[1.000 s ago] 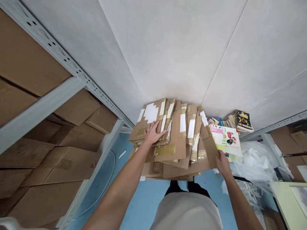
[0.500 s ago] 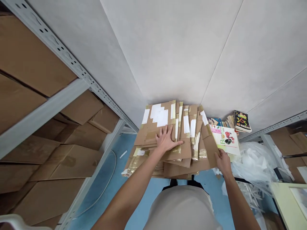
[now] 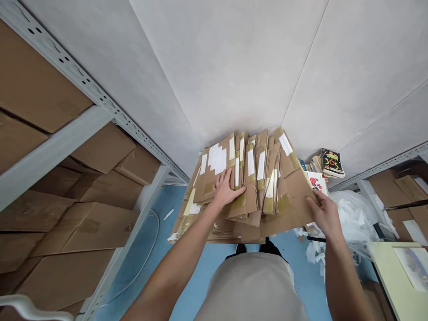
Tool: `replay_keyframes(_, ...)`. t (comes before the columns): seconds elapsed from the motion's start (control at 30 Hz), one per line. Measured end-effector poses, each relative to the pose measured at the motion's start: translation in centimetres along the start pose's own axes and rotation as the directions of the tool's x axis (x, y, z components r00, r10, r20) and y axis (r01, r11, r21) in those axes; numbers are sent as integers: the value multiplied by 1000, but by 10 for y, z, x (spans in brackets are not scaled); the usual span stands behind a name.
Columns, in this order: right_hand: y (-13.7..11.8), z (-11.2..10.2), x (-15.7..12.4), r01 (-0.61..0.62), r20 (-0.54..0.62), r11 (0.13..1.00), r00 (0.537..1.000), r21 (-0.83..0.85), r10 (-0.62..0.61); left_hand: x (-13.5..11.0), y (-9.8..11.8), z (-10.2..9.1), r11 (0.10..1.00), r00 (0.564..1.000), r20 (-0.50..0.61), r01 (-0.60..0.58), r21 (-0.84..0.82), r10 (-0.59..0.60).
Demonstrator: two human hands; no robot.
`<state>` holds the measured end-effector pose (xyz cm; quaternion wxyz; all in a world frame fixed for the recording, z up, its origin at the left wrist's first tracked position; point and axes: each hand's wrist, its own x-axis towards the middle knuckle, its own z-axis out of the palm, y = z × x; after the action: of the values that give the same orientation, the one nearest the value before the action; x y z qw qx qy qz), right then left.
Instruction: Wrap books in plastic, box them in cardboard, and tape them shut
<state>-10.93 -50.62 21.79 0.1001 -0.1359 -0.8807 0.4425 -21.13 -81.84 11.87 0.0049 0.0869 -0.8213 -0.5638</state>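
Note:
A pile of flattened cardboard boxes point(image 3: 254, 196) with white labels and yellowish tape lies in front of me against the grey wall. My left hand point(image 3: 225, 189) rests flat on top of the pile, fingers spread over the taped sheets. My right hand point(image 3: 323, 215) grips the right edge of the bottom sheets, thumb on top. The pile's right side is tilted up, partly covering a white book with red fruit point(image 3: 316, 183).
A metal shelf rack point(image 3: 63, 133) with flat cardboard sheets point(image 3: 87, 223) fills the left. Books point(image 3: 329, 162) are stacked at the right by the wall. White plastic wrap point(image 3: 351, 218) lies on the blue floor point(image 3: 150, 249). A pale table corner point(image 3: 401, 276) shows at the lower right.
My right hand has lifted the pile's right edge up, so it now hides most of the fruit book. My left hand moved right on top of the pile and stays pressed there.

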Motion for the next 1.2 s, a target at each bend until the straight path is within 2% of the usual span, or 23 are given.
replay_keyframes(0.1, -17, -19, 4, -6, -19, 997, 1000, 82, 7, 3, -5, -2, 1000, 1000, 0, -22, -5, 22)
replay_keyframes(0.23, -36, -45, 8, 12, -110, 992, 994, 126, 2, 4, -9, 11, 992, 999, 33, -35, 125, 31)
replay_keyframes(0.33, -48, -59, 7, 61, -204, 998, 977, 24, -55, 2, -9, 24, 944, 995, 90, -58, 326, 30)
replay_keyframes(0.47, -62, -72, 0, 57, -247, 981, 964, -186, -103, 0, -7, 34, 768, 983, 182, -94, 634, -30)
replay_keyframes(0.57, -73, -82, -9, 38, -295, 959, 947, -281, -124, 1, -6, 34, 703, 977, 205, -104, 704, -61)
replay_keyframes(0.7, -95, -103, -30, -32, -375, 938, 921, -344, -106, 0, -5, 35, 686, 973, 216, -104, 720, -78)
replay_keyframes(0.77, -108, -115, -45, -78, -437, 936, 896, -342, -85, -1, -5, 36, 680, 974, 213, -106, 726, -75)
replay_keyframes(0.87, -123, -130, -67, -130, -564, 944, 823, -303, -67, -3, -5, 37, 675, 978, 201, -113, 729, -54)
replay_keyframes(0.97, -125, -138, -82, -67, -651, 982, 757, -176, -65, -2, -3, 35, 688, 979, 202, -120, 716, -40)
replay_keyframes(1.07, -111, -140, -87, -6, -713, 998, 700, -66, -43, -2, -1, 33, 709, 974, 221, -131, 693, -37)
replay_keyframes(1.2, -73, -138, -82, 85, -775, 996, 631, 38, -24, -6, 2, 38, 710, 965, 262, -170, 683, -21)
